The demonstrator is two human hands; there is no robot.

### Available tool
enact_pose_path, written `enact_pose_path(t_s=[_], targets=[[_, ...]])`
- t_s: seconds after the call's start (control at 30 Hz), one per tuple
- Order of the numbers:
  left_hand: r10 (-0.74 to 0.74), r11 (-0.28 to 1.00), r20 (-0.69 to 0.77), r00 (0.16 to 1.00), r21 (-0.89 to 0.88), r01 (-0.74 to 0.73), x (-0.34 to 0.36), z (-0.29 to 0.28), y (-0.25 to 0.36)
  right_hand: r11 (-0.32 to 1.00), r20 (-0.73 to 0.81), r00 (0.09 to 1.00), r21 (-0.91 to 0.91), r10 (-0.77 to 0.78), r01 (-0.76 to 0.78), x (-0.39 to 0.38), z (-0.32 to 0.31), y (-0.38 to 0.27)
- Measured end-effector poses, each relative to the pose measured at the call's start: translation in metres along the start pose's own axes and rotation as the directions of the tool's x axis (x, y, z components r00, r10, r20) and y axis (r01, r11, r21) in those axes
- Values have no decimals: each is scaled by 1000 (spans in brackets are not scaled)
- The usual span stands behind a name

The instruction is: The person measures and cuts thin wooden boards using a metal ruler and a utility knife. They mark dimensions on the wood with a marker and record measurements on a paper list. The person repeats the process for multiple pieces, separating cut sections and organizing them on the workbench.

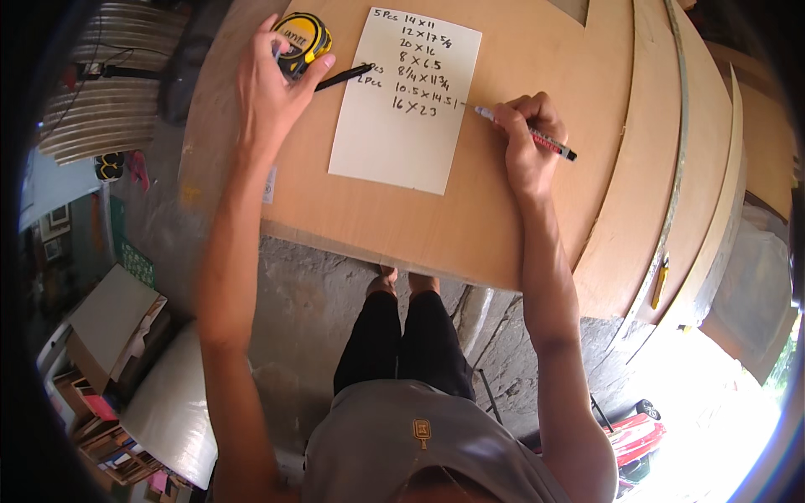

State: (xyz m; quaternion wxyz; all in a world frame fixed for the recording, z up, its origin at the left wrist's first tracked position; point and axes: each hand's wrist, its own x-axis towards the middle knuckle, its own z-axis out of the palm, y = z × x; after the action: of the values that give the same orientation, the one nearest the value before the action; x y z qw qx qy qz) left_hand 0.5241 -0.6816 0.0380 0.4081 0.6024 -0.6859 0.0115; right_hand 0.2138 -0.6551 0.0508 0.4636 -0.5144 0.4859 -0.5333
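My left hand (272, 101) is curled round a yellow and black tape measure (303, 38) at the far left of the plywood sheet. From beneath its thumb a slim black stick-like thing (345, 76) reaches onto a white sheet of paper (390, 155); its kind I cannot make out. Handwritten lines in dark ink run down the paper's upper part. My right hand (532, 138) grips a marker pen (549, 143) with a dark rear end. The marker's pale front end points left, just beside the paper's right edge.
The paper lies on a large plywood sheet (377, 230). To the right are more wooden boards (629, 168), a long metal straightedge (677, 168) and a yellow cutter knife (661, 283). A cardboard box (113, 323) stands at lower left. My feet are on the concrete floor (302, 293).
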Motion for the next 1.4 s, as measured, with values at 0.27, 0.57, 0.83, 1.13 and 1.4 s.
enact_pose_path(t_s=[0.27, 0.57, 0.83, 1.13, 1.4], targets=[[-59, 986, 96, 994, -150, 73, -5, -1, 11, 993, 5, 993, -14, -115, 115, -2, 7, -1], [104, 993, 80, 991, 42, -107, 2, -14, 37, 996, -7, 1000, 87, -20, 20, -3, 2, -3], [232, 971, 553, 801, -87, -221, -15, -26, 53, 999, -9, 999, 4, -46, 46, -9, 2, -4], [216, 976, 549, 807, -114, -184, -15, -22, 52, 984, 35, 994, -142, -103, 107, -10, -3, -8], [197, 980, 541, 818, -81, -183, -10, -22, 54, 999, -125, 991, 31, -38, 42, -17, -4, -8]])
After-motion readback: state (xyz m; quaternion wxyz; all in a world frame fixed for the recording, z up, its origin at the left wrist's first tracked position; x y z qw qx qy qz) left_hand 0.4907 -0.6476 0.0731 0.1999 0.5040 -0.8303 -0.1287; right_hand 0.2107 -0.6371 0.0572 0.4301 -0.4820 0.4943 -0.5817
